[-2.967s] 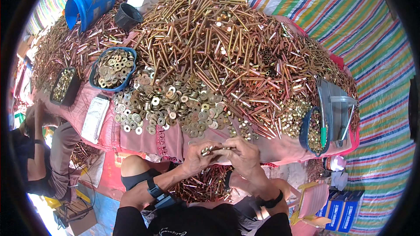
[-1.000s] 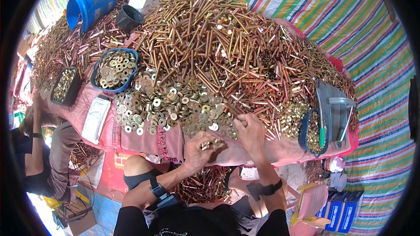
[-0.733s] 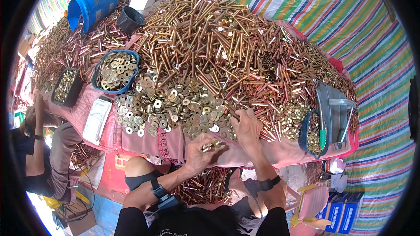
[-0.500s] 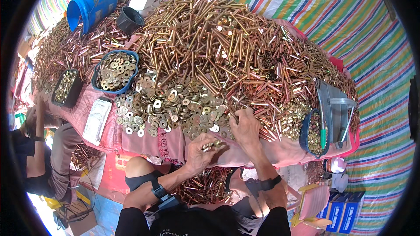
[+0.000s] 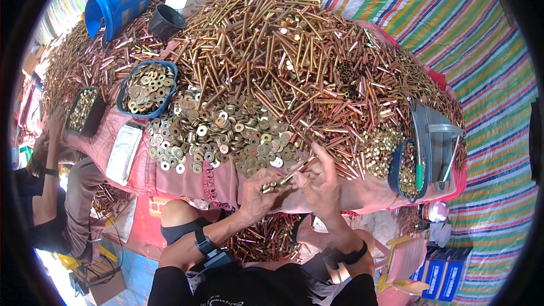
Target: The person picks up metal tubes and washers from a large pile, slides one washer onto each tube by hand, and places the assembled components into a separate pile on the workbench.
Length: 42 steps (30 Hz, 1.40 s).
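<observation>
My left hand [image 5: 258, 194] is closed over the near edge of the cloth-covered table, with a few short brass-coloured metal pieces [image 5: 268, 187] showing at its fingertips. Close beside it, my right hand [image 5: 321, 184] pinches a thin copper-coloured metal rod [image 5: 306, 164], its index finger stretched along it. The rod's lower end meets the pieces at my left fingers; whether they are joined I cannot tell. Just beyond both hands lies a spread of flat round washers [image 5: 226, 136]. A large heap of long copper-coloured rods and tubes [image 5: 266, 39] rises behind the washers.
Small brass nuts [image 5: 381, 156] lie at the right, beside a blue-rimmed tub [image 5: 395, 178] and a grey scoop-like container [image 5: 426, 136]. At left stand a washer basket [image 5: 120, 97], a dark tray [image 5: 96, 119] and a blue bucket [image 5: 127, 5]. Another person's arm [image 5: 50, 153] is at far left.
My right hand has come back from the edge of the heap toward my left hand, bringing a metal rod to its fingertips. My left hand has stayed nearly in place.
</observation>
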Motion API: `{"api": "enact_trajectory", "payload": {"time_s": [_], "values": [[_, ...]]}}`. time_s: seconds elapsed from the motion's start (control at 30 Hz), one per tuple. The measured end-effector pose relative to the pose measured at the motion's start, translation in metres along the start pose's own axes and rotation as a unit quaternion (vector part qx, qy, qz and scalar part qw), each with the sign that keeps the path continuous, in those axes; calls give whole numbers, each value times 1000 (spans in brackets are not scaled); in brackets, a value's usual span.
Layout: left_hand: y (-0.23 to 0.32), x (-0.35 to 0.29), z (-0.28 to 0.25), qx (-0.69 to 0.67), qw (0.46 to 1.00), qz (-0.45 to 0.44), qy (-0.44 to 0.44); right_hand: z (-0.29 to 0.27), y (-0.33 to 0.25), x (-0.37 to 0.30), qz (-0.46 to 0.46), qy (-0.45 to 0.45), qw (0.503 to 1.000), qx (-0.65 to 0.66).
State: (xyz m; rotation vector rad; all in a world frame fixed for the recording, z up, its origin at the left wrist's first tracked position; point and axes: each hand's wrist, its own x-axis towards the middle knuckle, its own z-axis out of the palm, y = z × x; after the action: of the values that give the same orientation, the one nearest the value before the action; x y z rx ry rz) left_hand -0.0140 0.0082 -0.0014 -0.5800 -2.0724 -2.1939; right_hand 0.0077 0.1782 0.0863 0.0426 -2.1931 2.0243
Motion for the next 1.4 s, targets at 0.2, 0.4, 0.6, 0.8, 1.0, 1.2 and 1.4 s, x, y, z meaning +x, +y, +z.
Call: {"api": "enact_trajectory", "payload": {"time_s": [0.2, 0.4, 0.6, 0.8, 1.0, 1.2, 1.4], "values": [[-5, -2, -4, 22, 1000, 17, -13, 3, -2, -3, -245, -34, 918, -309], [-6, -9, -6, 45, 998, 34, 6, 3, 4, -2, -241, -106, 911, -317], [-8, -14, -4, 29, 999, 43, 6, -4, 10, -2, -189, -113, 916, -334], [-5, -13, -3, 29, 999, 22, 13, -36, 34, 25, -110, 26, 887, -447], [0, -10, -5, 32, 999, 16, 30, -29, 53, 34, -68, 14, 876, -478], [-2, -8, -7, 51, 998, 23, 19, -25, 55, 41, -57, -3, 861, -505], [0, -5, -8, 42, 999, 26, 14, -28, 48, 46, -59, 5, 919, -389]]}}
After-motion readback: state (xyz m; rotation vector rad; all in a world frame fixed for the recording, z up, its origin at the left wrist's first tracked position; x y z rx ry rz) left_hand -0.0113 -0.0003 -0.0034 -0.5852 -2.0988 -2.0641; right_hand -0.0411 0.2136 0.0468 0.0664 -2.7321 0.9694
